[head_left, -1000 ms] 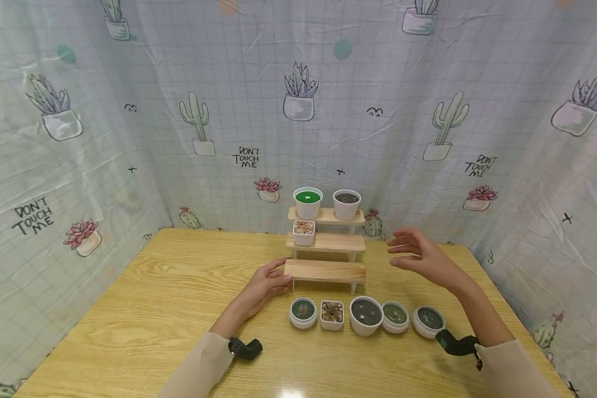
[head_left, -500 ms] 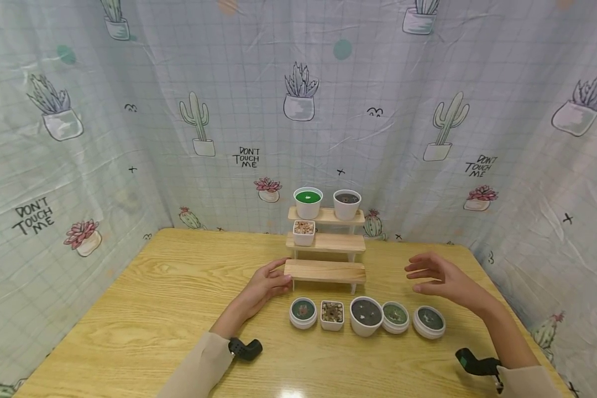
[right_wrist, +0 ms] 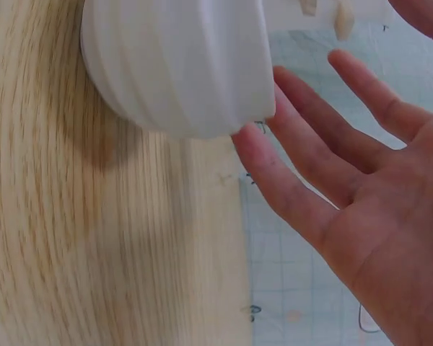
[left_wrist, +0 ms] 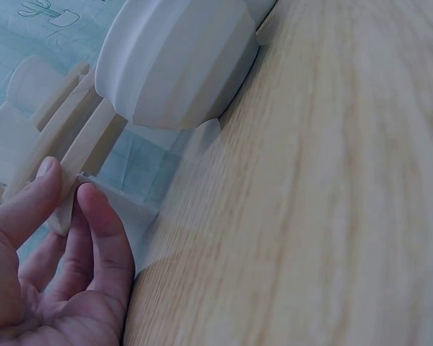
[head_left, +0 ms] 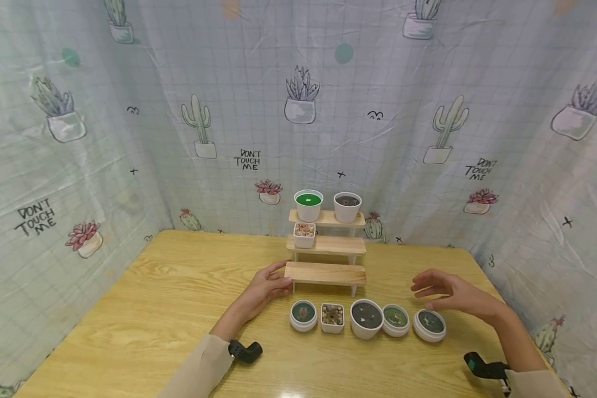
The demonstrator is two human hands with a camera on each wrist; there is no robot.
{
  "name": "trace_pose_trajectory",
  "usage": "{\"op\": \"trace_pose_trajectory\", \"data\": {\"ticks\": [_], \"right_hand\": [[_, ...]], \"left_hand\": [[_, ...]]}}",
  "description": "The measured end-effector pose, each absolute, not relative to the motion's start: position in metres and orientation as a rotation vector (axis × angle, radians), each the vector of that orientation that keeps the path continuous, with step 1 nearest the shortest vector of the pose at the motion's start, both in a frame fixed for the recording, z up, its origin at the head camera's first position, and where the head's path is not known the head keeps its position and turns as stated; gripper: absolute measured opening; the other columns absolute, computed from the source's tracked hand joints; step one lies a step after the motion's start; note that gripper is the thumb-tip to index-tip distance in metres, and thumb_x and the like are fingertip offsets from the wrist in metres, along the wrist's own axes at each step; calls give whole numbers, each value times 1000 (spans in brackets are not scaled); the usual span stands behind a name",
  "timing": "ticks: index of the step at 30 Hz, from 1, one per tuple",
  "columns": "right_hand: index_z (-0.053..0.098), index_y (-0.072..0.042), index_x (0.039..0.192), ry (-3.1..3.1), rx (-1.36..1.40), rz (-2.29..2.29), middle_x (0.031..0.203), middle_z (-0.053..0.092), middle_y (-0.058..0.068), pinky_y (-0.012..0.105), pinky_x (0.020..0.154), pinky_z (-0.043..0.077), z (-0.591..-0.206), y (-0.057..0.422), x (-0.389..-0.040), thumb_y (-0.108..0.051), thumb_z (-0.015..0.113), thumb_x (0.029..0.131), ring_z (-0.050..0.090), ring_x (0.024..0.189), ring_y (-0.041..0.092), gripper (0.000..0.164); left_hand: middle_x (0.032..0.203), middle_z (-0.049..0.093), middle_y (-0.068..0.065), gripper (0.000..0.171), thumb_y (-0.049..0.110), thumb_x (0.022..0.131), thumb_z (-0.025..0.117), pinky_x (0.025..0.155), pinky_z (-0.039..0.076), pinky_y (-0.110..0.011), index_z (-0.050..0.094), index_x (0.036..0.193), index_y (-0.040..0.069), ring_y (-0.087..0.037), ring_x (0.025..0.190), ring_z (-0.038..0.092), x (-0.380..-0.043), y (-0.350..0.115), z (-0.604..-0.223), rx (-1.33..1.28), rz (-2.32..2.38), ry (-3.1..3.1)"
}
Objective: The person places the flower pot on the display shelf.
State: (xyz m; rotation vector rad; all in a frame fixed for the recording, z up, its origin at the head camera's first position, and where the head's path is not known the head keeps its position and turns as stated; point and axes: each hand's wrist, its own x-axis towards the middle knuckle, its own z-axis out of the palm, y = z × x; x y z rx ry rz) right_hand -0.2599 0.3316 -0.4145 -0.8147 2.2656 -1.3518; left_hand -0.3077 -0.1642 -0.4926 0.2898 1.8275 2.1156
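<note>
In the head view a three-step wooden plant stand (head_left: pixel 325 273) stands mid-table. My left hand (head_left: pixel 263 288) pinches the left end of its lowest step, thumb on top and a finger beneath in the left wrist view. My right hand (head_left: pixel 455 291) hovers just behind the rightmost round white pot (head_left: pixel 430 331), fingers spread and holding nothing. Its fingertips (right_wrist: pixel 256 148) overlap the rim of that ribbed pot in the right wrist view. Left of it, in a row, sit a green-topped pot (head_left: pixel 395 329), a taller dark-topped pot (head_left: pixel 366 327), a square pebble pot (head_left: pixel 332 326) and another round pot (head_left: pixel 303 323).
The top step bears a green-filled pot (head_left: pixel 309 211) and a grey-filled pot (head_left: pixel 347 213). A square pot (head_left: pixel 304 239) of pale stones sits at the left of the middle step. A cactus-print curtain (head_left: pixel 348 132) hangs behind the table (head_left: pixel 204 260).
My right hand has moved down and to the right, from beside the stand to just behind the rightmost pot. The left hand has kept its hold on the stand.
</note>
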Motion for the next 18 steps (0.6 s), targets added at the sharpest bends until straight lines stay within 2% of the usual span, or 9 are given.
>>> {"op": "trace_pose_trajectory", "data": {"ticks": [3, 6, 10, 15, 18], "right_hand": [[43, 3, 146, 2231, -792, -1336, 143, 56, 15, 25, 96, 56, -415, 338, -258, -2, 61, 101, 64, 126, 16, 49], [42, 0, 149, 2181, -798, -1325, 144, 57, 8, 25, 97, 55, -417, 342, -260, -2, 59, 102, 64, 128, 15, 50], [37, 5, 152, 2103, -833, -1324, 147, 57, 4, 24, 99, 54, -420, 347, -261, 0, 57, 102, 63, 131, 16, 54], [31, 13, 152, 2040, -831, -1312, 152, 53, 13, 22, 101, 51, -425, 351, -263, 2, 57, 101, 59, 135, 13, 59], [31, 14, 152, 2032, -831, -1291, 153, 52, 16, 21, 103, 50, -428, 354, -264, 3, 59, 100, 58, 135, 9, 60]], "left_hand": [[105, 68, -2, 71, 9, 102, 64, 87, 58, -25, 27, 163, 9, -11, 96, 68, -308, -161, -493, 291, 2119, 1831], [105, 68, -2, 71, 9, 102, 64, 87, 59, -25, 27, 162, 9, -11, 96, 68, -306, -163, -494, 287, 2129, 1830], [105, 69, -2, 72, 10, 102, 65, 87, 59, -25, 27, 163, 8, -11, 96, 68, -307, -164, -494, 291, 2127, 1824], [106, 69, -3, 72, 9, 102, 65, 87, 59, -25, 27, 163, 9, -12, 95, 68, -308, -164, -494, 285, 2127, 1821], [107, 69, -3, 72, 10, 101, 65, 87, 59, -26, 28, 163, 10, -12, 97, 68, -308, -164, -494, 284, 2124, 1820]]}}
